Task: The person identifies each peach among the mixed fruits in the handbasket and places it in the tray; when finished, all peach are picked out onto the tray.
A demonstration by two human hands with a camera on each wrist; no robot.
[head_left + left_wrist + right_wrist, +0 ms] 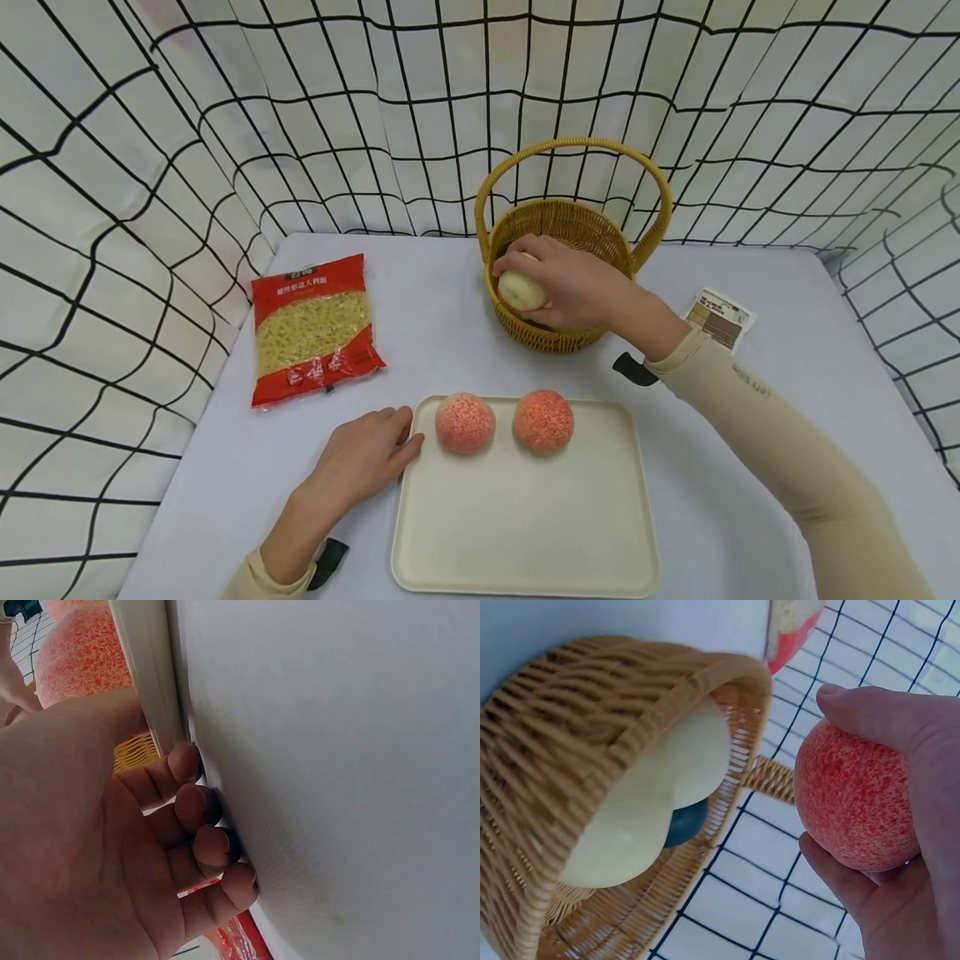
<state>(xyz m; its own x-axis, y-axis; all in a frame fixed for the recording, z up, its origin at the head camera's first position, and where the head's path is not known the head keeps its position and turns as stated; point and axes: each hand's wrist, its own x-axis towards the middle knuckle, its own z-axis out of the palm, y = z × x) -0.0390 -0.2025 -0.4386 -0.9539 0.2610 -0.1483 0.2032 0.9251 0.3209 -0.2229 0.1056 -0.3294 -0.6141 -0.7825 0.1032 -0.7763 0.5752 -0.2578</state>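
My right hand (573, 283) is over the wicker basket (536, 337) and holds a round peach (855, 795) between thumb and fingers. This peach is speckled red in the right wrist view, while its pale greenish side (522, 290) shows in the head view. Inside the basket lie pale round fruits (626, 825) and something dark teal (686, 823), partly hidden. My left hand (367, 454) pinches the left rim of the cream tray (525, 525), thumb on the rim and fingertips outside against the tablecloth. Two speckled pink peaches, left (465, 423) and right (543, 422), sit apart along the tray's far edge.
A red bag of pasta (315, 329) lies on the white table at the left. Right of the basket, a small printed card (720, 318) lies partly behind the right forearm. The basket's tall handle (573, 143) arches upward. Black-lined white cloth walls (420, 125) surround the table.
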